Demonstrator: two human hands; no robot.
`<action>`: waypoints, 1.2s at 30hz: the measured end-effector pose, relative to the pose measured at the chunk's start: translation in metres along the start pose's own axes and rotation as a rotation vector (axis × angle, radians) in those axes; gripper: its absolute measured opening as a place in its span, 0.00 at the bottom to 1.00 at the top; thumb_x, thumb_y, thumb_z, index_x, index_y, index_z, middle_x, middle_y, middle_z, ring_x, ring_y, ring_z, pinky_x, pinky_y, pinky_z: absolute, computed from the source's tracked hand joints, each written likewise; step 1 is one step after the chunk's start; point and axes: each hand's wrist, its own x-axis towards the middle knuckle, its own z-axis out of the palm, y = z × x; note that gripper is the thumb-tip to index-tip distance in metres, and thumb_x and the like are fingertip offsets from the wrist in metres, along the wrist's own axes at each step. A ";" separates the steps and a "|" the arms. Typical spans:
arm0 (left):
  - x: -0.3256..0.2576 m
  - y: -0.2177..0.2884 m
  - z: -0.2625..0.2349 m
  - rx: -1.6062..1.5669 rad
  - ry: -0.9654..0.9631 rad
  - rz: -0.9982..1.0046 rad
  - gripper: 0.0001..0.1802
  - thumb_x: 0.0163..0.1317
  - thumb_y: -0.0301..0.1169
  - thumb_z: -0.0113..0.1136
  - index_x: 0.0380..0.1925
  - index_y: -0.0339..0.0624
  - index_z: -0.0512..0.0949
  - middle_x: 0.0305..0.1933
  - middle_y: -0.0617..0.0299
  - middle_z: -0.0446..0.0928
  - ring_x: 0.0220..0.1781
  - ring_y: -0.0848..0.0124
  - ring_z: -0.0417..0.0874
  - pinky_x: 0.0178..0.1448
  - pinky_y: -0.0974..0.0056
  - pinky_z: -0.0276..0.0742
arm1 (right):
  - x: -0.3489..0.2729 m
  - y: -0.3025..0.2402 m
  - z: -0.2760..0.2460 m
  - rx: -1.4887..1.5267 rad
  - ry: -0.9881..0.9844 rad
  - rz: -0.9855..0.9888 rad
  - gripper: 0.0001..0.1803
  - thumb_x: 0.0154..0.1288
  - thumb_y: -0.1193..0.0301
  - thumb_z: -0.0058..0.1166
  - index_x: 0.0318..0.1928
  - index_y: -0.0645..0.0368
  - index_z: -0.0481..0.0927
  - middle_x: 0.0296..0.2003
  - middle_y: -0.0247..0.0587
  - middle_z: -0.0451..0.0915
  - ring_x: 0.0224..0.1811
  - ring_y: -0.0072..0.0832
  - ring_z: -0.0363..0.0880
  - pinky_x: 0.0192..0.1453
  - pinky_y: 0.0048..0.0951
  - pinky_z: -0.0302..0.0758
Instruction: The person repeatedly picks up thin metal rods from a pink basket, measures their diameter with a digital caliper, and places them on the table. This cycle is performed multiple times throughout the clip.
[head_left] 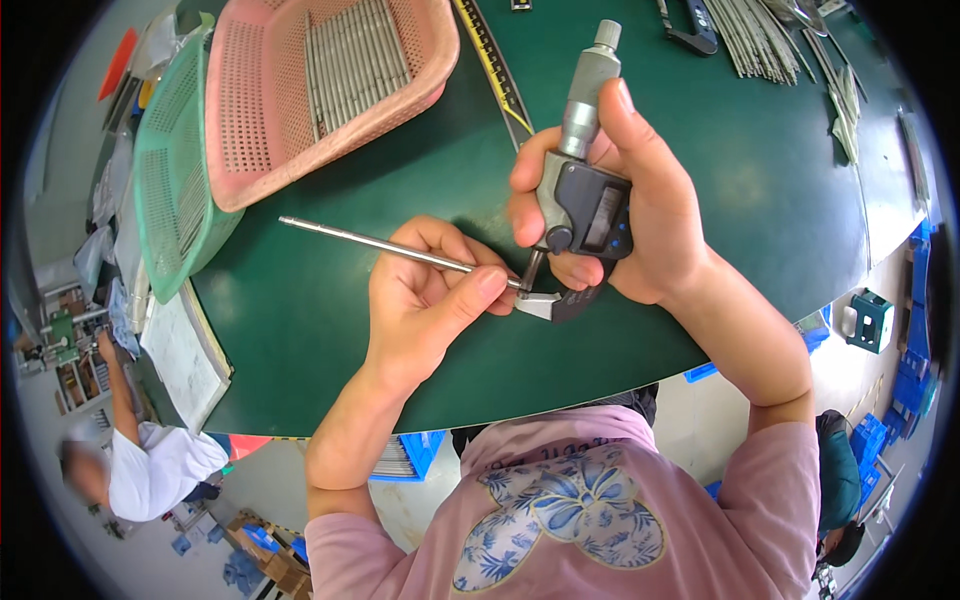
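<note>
Rod aslant toward upper left

Workshop, from the micrometer, metal rods and blue bins.

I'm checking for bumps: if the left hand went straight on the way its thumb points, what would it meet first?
Probably the grey and black metal micrometer, at its lower measuring end just beyond the left hand; depth is unclear.
</note>
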 end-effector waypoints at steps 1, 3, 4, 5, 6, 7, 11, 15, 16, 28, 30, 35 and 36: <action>0.000 0.000 -0.001 -0.014 -0.013 0.004 0.12 0.54 0.20 0.57 0.31 0.38 0.62 0.29 0.52 0.75 0.30 0.70 0.79 0.34 0.69 0.78 | 0.000 0.000 0.001 0.000 0.005 -0.006 0.38 0.61 0.40 0.23 0.33 0.64 0.72 0.22 0.48 0.73 0.09 0.23 0.62 0.11 0.18 0.61; 0.000 -0.001 -0.003 -0.041 -0.041 0.011 0.12 0.54 0.20 0.57 0.30 0.38 0.62 0.30 0.51 0.75 0.30 0.70 0.79 0.34 0.69 0.78 | 0.000 0.001 0.001 0.035 0.008 0.016 0.36 0.63 0.42 0.21 0.34 0.64 0.71 0.22 0.47 0.73 0.08 0.23 0.61 0.11 0.19 0.62; 0.000 0.001 -0.003 -0.061 -0.062 0.003 0.12 0.53 0.20 0.57 0.30 0.39 0.62 0.32 0.49 0.76 0.31 0.70 0.78 0.36 0.68 0.77 | 0.001 0.001 0.000 0.044 0.016 0.022 0.36 0.63 0.43 0.21 0.34 0.64 0.71 0.22 0.47 0.73 0.08 0.23 0.61 0.11 0.19 0.62; 0.001 0.001 -0.004 -0.062 -0.072 0.006 0.12 0.53 0.20 0.57 0.30 0.39 0.62 0.32 0.48 0.76 0.31 0.70 0.78 0.36 0.68 0.77 | 0.002 0.001 0.000 0.054 0.024 0.027 0.36 0.64 0.43 0.20 0.34 0.64 0.71 0.22 0.47 0.73 0.08 0.23 0.61 0.11 0.19 0.62; 0.001 0.001 -0.005 -0.063 -0.083 0.008 0.12 0.53 0.19 0.57 0.30 0.39 0.62 0.33 0.48 0.76 0.32 0.70 0.78 0.36 0.68 0.77 | 0.002 0.000 0.000 0.063 0.023 0.037 0.36 0.63 0.43 0.20 0.34 0.64 0.71 0.22 0.47 0.73 0.08 0.23 0.61 0.11 0.19 0.62; 0.001 0.000 -0.006 -0.065 -0.093 0.010 0.12 0.53 0.19 0.57 0.30 0.39 0.62 0.33 0.47 0.76 0.32 0.70 0.78 0.37 0.68 0.77 | 0.002 0.000 0.000 0.071 0.023 0.048 0.36 0.63 0.43 0.20 0.34 0.64 0.71 0.22 0.47 0.73 0.08 0.23 0.61 0.11 0.19 0.62; 0.001 -0.001 -0.007 -0.088 -0.136 0.030 0.12 0.52 0.18 0.56 0.30 0.39 0.63 0.34 0.47 0.75 0.33 0.70 0.78 0.38 0.68 0.76 | 0.000 -0.001 0.001 0.094 0.009 0.080 0.37 0.61 0.41 0.22 0.34 0.64 0.71 0.22 0.47 0.73 0.08 0.23 0.61 0.11 0.19 0.61; 0.002 -0.002 -0.007 -0.093 -0.169 0.034 0.12 0.51 0.17 0.55 0.31 0.38 0.63 0.36 0.47 0.75 0.35 0.70 0.78 0.40 0.68 0.76 | -0.001 -0.002 0.002 0.029 0.050 0.086 0.38 0.59 0.39 0.25 0.31 0.64 0.72 0.21 0.48 0.73 0.08 0.23 0.61 0.10 0.19 0.61; 0.002 -0.001 -0.007 -0.093 -0.181 0.038 0.12 0.50 0.16 0.55 0.31 0.38 0.64 0.36 0.47 0.75 0.36 0.70 0.78 0.41 0.68 0.76 | -0.001 -0.003 0.002 0.025 0.054 0.088 0.38 0.59 0.38 0.25 0.30 0.63 0.73 0.21 0.48 0.74 0.08 0.23 0.61 0.10 0.19 0.60; -0.002 -0.006 -0.005 0.003 -0.164 0.030 0.09 0.51 0.17 0.57 0.32 0.34 0.69 0.36 0.56 0.74 0.36 0.76 0.76 0.37 0.73 0.73 | 0.000 0.000 0.002 0.044 0.016 0.044 0.37 0.61 0.40 0.23 0.32 0.64 0.72 0.21 0.48 0.74 0.09 0.23 0.63 0.10 0.18 0.61; -0.002 -0.007 -0.006 -0.009 -0.160 0.041 0.09 0.51 0.17 0.57 0.32 0.34 0.69 0.35 0.56 0.74 0.35 0.76 0.76 0.37 0.74 0.72 | 0.000 0.000 0.000 0.077 -0.013 0.046 0.36 0.64 0.44 0.20 0.33 0.66 0.72 0.22 0.49 0.74 0.08 0.24 0.62 0.10 0.19 0.61; -0.001 -0.007 -0.008 -0.034 -0.173 0.037 0.09 0.51 0.17 0.56 0.31 0.34 0.69 0.34 0.55 0.75 0.35 0.76 0.76 0.37 0.73 0.73 | -0.001 -0.001 0.000 0.112 -0.028 0.061 0.37 0.62 0.42 0.23 0.33 0.66 0.72 0.22 0.49 0.73 0.08 0.24 0.60 0.11 0.19 0.62; -0.001 -0.007 -0.008 -0.032 -0.174 0.040 0.09 0.51 0.17 0.56 0.31 0.34 0.69 0.34 0.55 0.75 0.35 0.76 0.76 0.37 0.73 0.73 | -0.001 -0.001 0.001 0.117 -0.035 0.061 0.37 0.61 0.42 0.23 0.33 0.65 0.72 0.23 0.49 0.73 0.08 0.24 0.60 0.11 0.19 0.62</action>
